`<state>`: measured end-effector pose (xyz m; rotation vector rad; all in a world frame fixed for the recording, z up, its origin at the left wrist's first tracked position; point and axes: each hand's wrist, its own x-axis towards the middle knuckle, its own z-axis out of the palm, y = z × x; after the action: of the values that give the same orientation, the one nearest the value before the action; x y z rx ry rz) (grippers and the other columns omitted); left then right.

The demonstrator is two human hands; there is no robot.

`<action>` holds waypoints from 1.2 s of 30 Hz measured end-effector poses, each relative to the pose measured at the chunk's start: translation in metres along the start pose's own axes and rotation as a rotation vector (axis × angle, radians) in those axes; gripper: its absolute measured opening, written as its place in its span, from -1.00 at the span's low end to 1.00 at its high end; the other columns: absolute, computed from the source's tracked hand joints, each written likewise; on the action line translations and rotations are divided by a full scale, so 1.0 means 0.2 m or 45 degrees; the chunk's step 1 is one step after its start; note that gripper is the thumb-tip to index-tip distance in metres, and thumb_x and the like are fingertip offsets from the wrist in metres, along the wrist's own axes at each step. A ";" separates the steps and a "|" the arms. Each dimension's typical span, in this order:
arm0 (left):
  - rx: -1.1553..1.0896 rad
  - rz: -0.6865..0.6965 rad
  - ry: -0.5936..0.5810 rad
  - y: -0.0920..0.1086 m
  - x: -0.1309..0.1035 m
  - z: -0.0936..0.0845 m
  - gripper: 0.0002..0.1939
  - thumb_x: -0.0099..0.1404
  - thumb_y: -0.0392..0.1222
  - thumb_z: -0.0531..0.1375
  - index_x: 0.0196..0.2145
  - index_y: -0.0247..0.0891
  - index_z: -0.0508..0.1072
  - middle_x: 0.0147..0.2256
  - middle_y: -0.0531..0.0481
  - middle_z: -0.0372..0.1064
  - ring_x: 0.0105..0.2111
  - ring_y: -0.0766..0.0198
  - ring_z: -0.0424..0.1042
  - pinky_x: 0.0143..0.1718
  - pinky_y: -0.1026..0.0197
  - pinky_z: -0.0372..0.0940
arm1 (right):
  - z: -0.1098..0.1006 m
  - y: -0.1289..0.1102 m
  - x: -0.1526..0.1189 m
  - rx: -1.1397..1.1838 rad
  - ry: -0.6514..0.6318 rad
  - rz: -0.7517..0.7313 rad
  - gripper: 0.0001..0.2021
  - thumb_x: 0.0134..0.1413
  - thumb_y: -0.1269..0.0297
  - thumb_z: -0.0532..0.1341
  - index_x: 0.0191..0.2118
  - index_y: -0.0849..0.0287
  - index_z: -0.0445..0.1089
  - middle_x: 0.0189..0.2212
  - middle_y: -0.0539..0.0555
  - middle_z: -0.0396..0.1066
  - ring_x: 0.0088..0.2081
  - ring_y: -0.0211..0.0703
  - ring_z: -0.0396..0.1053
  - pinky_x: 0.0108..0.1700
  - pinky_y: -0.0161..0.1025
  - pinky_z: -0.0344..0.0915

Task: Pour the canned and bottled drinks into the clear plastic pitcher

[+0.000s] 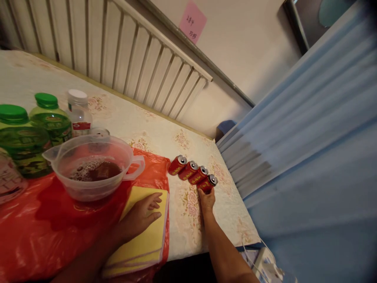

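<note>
My right hand [207, 199] has its fingers around the lower part of a red drink can [205, 184], the nearest in a row of several. The other red cans, one of them a red can [177, 165] at the row's far left end, stand side by side with opened tops. Over a stack of yellow cloths [147, 239] is my left hand [145, 210], its fingers apart and nothing in it. Left of that hand, a clear plastic measuring jug [97, 190] holds brown, foamy liquid. It rests on a red plastic sheet [85, 236].
Green-capped bottles [51, 118], a white-capped clear bottle [79, 112] and a partly hidden clear container stand at the left. A flowered tablecloth [182, 139] covers the table, which meets a radiator [141, 59] behind. A blue curtain [294, 157] hangs along the right side.
</note>
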<state>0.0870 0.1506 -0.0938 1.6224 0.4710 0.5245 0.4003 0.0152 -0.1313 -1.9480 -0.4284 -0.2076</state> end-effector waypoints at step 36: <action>-0.016 0.001 0.069 0.00 -0.16 -0.06 -0.53 0.11 -0.25 0.18 0.02 -0.28 0.39 -0.10 -0.13 0.42 -0.17 0.19 0.44 -0.08 0.15 0.36 | 0.56 -1.09 -0.27 0.322 -1.098 -0.489 -0.71 -0.02 0.14 0.26 -0.19 0.18 0.43 -0.43 0.03 0.49 -0.45 -0.17 0.42 -0.34 -0.22 0.39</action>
<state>0.0544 0.1428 -0.0944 1.5995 0.5062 0.5722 0.2598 0.1835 -0.0092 -1.6092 -1.3235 0.4499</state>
